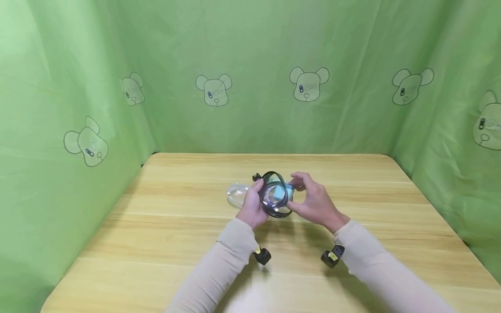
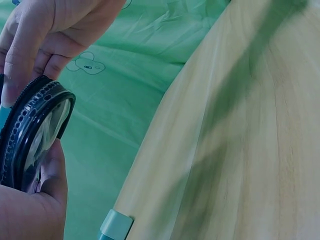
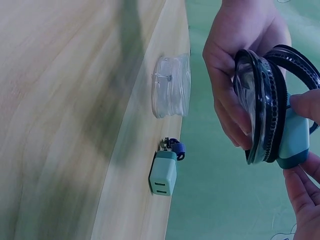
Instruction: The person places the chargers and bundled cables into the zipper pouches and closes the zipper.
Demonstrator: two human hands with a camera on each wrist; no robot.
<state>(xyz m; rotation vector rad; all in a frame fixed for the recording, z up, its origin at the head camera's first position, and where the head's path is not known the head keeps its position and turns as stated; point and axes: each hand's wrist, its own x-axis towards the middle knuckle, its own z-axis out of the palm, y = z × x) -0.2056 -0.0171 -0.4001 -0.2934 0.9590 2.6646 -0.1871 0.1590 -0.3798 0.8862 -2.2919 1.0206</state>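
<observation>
My left hand (image 1: 253, 206) holds a round clear pouch (image 3: 270, 110) with black trim and a black zip, its lid spread apart from its body. In the right wrist view the left fingers wrap under the pouch's clear face. At the pouch's mouth, my right hand (image 1: 316, 201) pinches a light-blue charger block (image 3: 294, 137) with a darker end, thumb on one side and fingers on the other. Part of that block lies behind the pouch's zipped rim. In the left wrist view, the right fingers (image 2: 30, 55) reach down over the pouch's zip edge.
On the wooden table (image 1: 176, 243) lies a second clear round case (image 3: 171, 86). A pale teal charger (image 3: 163, 175) with two slots lies near it, a small dark-blue piece (image 3: 178, 149) at its end. Green curtains (image 1: 258, 121) surround the table.
</observation>
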